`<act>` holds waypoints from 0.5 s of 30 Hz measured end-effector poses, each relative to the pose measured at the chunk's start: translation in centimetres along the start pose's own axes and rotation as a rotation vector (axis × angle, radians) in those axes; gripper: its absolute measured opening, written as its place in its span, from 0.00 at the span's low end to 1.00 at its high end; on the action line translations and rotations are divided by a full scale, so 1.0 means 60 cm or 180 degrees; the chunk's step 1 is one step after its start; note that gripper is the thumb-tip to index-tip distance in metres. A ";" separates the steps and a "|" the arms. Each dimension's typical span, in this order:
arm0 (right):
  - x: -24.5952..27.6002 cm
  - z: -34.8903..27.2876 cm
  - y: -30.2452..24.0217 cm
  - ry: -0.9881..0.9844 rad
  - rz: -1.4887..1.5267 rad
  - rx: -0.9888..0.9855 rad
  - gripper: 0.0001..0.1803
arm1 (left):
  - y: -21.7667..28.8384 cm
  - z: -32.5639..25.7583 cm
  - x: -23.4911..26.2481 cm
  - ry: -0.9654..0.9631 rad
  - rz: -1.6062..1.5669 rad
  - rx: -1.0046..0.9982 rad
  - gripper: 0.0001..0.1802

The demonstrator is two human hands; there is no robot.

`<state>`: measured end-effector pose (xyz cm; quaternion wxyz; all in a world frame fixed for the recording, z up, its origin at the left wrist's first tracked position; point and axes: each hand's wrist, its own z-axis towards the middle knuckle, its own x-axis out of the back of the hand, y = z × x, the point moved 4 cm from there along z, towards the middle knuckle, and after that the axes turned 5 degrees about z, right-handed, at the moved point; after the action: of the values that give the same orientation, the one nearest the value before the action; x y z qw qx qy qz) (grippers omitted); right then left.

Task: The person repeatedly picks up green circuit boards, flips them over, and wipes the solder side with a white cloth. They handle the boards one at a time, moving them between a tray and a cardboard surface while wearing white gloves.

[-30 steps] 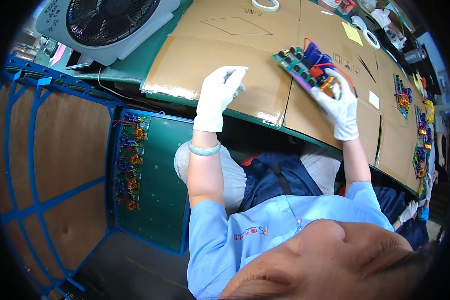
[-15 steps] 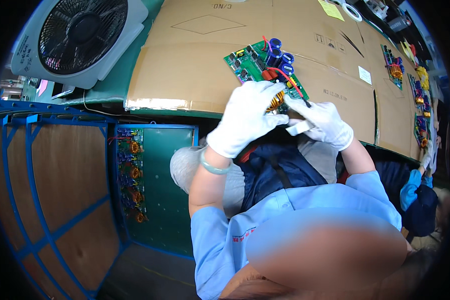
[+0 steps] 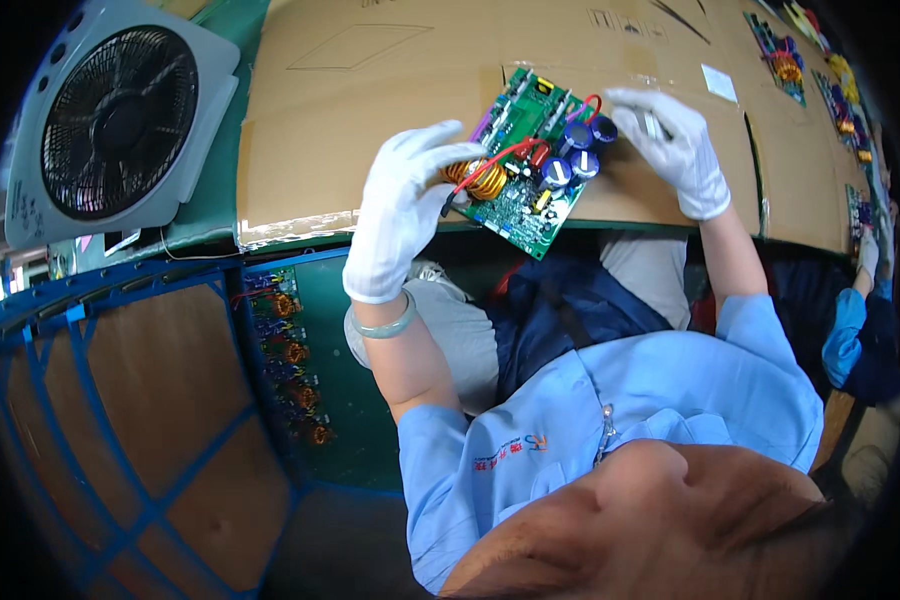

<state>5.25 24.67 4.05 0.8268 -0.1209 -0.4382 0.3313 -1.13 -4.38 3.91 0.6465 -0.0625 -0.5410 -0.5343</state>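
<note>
A green circuit board lies turned on the cardboard, its near corner sticking out past the front edge. It bears blue cylindrical capacitors, a copper-wound coil and a red wire with a black end. My white-gloved left hand grips the board's left side at the coil, fingers curled over it; the thumb is partly hidden. Right of the capacitors, my gloved right hand is raised with bent fingers. A small greyish thing shows between them, too small to name.
A grey box fan stands at the left. Cardboard covers the bench. Several similar boards lie at the far right, where a co-worker's gloved hand shows. More boards sit on a blue-framed green shelf below left.
The board has been turned and drawn nearer, its capacitors now at the right. My left hand has shifted left to the coil; my right hand has moved away up and right.
</note>
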 end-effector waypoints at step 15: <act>-0.051 -0.015 0.083 -0.0358 0.0798 -0.0884 0.15 | -0.015 -0.018 -0.038 -0.0091 -0.0491 0.0257 0.25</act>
<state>2.54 26.51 -0.87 0.7286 -0.2686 -0.5068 0.3744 -0.78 -4.05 1.28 0.5976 -0.0022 -0.5745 -0.5593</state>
